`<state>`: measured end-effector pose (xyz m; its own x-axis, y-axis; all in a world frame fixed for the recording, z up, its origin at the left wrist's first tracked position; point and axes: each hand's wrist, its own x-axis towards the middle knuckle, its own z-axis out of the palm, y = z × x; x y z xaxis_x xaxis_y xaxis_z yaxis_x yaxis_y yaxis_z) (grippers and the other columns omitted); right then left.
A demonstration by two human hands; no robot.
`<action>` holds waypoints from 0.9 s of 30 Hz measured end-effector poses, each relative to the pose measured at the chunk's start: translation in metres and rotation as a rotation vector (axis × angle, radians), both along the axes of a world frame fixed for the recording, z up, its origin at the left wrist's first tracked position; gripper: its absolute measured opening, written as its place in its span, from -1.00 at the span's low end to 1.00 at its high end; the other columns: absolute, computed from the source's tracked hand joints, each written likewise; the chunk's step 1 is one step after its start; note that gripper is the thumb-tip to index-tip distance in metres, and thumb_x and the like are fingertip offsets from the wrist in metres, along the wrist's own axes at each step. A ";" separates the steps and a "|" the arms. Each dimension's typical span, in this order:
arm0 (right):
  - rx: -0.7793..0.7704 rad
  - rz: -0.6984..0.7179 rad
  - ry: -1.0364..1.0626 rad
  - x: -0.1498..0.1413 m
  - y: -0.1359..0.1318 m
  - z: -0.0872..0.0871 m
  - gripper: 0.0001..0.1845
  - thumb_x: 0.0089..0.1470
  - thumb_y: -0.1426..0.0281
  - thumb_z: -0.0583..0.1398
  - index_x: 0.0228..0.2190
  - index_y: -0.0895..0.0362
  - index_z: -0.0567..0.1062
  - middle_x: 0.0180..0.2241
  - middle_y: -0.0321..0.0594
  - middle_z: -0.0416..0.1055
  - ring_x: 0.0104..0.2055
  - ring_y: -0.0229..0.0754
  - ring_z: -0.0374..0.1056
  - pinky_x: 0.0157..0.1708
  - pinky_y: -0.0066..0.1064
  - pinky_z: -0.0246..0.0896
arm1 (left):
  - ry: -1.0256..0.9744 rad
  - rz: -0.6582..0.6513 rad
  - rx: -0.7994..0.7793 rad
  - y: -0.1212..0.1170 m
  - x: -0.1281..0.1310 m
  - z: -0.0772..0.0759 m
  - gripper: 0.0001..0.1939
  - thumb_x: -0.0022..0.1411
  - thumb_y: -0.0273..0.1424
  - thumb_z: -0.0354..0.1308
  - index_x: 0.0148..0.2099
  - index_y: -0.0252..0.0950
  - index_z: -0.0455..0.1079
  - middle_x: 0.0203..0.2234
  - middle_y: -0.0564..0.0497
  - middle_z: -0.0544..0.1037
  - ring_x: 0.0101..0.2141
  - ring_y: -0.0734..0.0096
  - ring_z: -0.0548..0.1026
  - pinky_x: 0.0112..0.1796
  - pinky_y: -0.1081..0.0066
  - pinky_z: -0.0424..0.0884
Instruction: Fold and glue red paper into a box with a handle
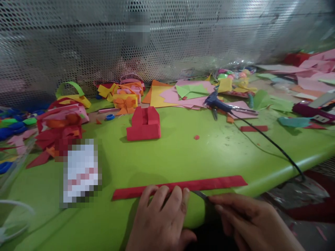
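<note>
The long, red, paper-like strip (201, 184) seems light, creasable, best held at its near edge under the unclenched left hand (161, 216), the right hand (246, 214) pinching a slim metallic-grey tool (200, 195).

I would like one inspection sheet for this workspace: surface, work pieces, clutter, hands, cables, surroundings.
Surface: green table, glossy.
Work pieces: red strip lying flat; folded red piece behind it.
Clutter: paper sheets at back, blue glue gun.
Hands: left hand with fingers on the red strip; right hand gripping a thin grey tool.
Cables: black cable crossing the table edge; white loop at left, unclear.
Surroundings: perforated metal panel behind.
</note>
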<state>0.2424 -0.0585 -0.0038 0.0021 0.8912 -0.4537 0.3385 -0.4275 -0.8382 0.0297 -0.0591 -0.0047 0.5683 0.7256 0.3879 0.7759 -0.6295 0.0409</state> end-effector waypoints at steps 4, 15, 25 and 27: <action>0.013 0.015 -0.014 -0.005 -0.001 -0.003 -0.63 -0.05 0.11 0.23 -0.26 0.05 0.62 -0.70 -0.39 0.32 -0.83 -0.42 0.14 -0.85 -0.65 0.03 | 0.007 0.005 0.041 -0.002 0.001 -0.001 -0.36 0.41 -0.04 -0.28 0.05 -0.42 0.43 -0.17 -0.07 0.56 -0.22 0.19 0.39 -0.14 0.18 0.17; 0.061 -0.028 -0.077 0.022 0.005 0.004 -0.59 -0.05 0.07 0.24 -0.27 0.08 0.64 -0.71 -0.36 0.32 -0.80 -0.40 0.15 -0.82 -0.60 0.09 | -0.075 -0.152 0.069 -0.004 0.009 0.004 -0.49 0.43 -0.13 -0.20 0.04 -0.38 0.42 -0.08 -0.04 0.56 -0.01 0.28 0.41 0.11 0.24 0.16; 0.024 0.040 -0.028 0.031 0.004 -0.022 -0.44 -0.09 -0.10 0.19 -0.28 0.07 0.63 -0.73 -0.35 0.31 -0.85 -0.41 0.08 -0.85 -0.60 0.06 | -0.024 0.002 0.092 -0.011 -0.013 0.003 -0.50 0.43 -0.16 -0.16 -0.01 -0.40 0.47 -0.22 -0.03 0.58 -0.25 0.27 0.41 -0.18 0.27 0.22; 0.017 0.081 -0.024 0.029 0.003 -0.024 -0.44 -0.09 -0.10 0.19 -0.26 0.06 0.63 -0.73 -0.35 0.31 -0.86 -0.41 0.08 -0.86 -0.61 0.05 | -0.021 0.003 0.105 -0.011 -0.012 0.002 -0.50 0.44 -0.16 -0.17 -0.02 -0.41 0.47 -0.23 -0.03 0.58 -0.26 0.28 0.40 -0.19 0.27 0.21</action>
<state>0.2717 -0.0552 -0.0277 -0.0597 0.8964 -0.4392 0.3911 -0.3838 -0.8365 0.0178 -0.0699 -0.0029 0.5572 0.6821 0.4736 0.7774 -0.6290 -0.0087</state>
